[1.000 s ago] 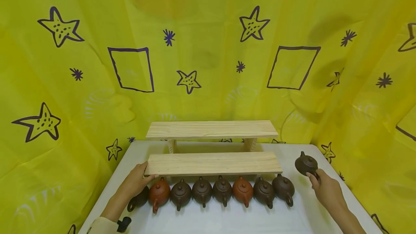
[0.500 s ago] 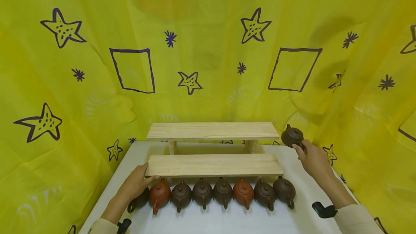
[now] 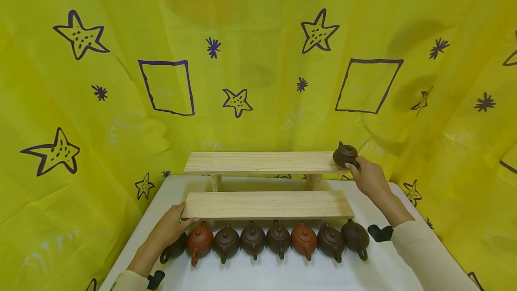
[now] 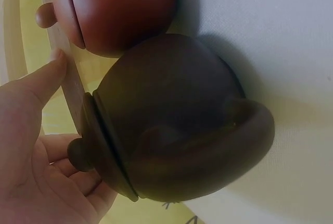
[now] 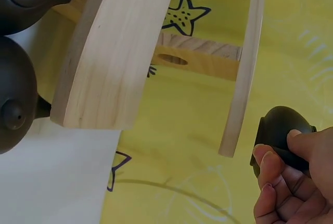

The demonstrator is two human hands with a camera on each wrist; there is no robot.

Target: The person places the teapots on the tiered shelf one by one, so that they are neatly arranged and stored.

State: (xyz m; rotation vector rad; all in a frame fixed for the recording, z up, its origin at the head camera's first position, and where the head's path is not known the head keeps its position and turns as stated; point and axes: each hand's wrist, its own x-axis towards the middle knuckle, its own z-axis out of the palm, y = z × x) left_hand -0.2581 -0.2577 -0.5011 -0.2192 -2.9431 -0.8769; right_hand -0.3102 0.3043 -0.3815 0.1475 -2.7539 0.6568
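A dark brown teapot (image 3: 344, 154) is in my right hand (image 3: 373, 179), gripped by its handle. It is above the right end of the upper wooden shelf (image 3: 258, 162); the right wrist view shows a gap between the held teapot (image 5: 283, 122) and the board. My left hand (image 3: 166, 228) holds the left end of the lower shelf (image 3: 266, 205), its thumb (image 4: 49, 78) on the front edge and its other fingers partly hidden. Close by that hand stands another dark teapot (image 4: 177, 104), its lid knob near the fingers, with a reddish-brown teapot (image 4: 122, 10) beside it.
Several teapots line the front of the lower shelf, mostly dark, including a second reddish one (image 3: 304, 239) and a dark one (image 3: 355, 238) at the right end. They stand on a white tabletop (image 3: 262, 277). Yellow patterned cloth (image 3: 258, 66) encloses the back and sides.
My right hand has carried the dark teapot up and leftward, from the table's right side to the upper shelf's right end. My left hand stays on the lower shelf.
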